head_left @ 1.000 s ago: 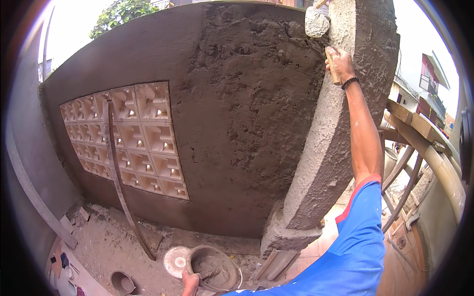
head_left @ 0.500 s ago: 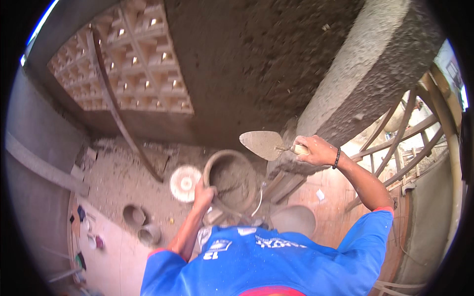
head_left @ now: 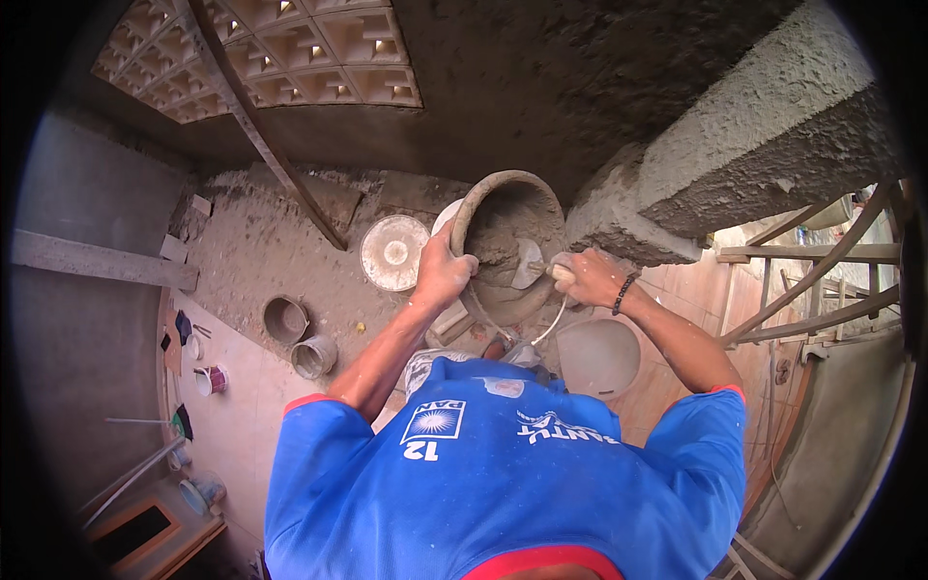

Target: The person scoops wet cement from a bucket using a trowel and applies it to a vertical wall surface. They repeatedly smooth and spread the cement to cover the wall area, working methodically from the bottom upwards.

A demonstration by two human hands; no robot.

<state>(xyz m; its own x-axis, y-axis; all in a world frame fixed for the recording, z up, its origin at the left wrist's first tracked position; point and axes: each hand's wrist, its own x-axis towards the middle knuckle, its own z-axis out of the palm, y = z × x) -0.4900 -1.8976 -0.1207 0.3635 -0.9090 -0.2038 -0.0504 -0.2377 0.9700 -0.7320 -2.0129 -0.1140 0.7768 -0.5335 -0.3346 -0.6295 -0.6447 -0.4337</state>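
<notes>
With my left hand I grip the rim of a round bucket, which is tilted so its mouth faces me. Grey wet mortar lies inside it. My right hand is closed around the handle of a pointed trowel. The blade is inside the bucket's mouth, by the mortar; its tip is partly hidden. A white bucket handle hangs down toward my body. Close to my left hand stands a round pale lid or tub top.
A rough plastered pillar rises at the right, next to the dark rendered wall. A wooden pole leans past the vent blocks. Two small pails stand at left. Wooden scaffolding is at far right.
My right hand has brought the trowel down from beside the pillar into the bucket. The bucket now tilts more toward me, still in my left hand. My view has shifted downward.
</notes>
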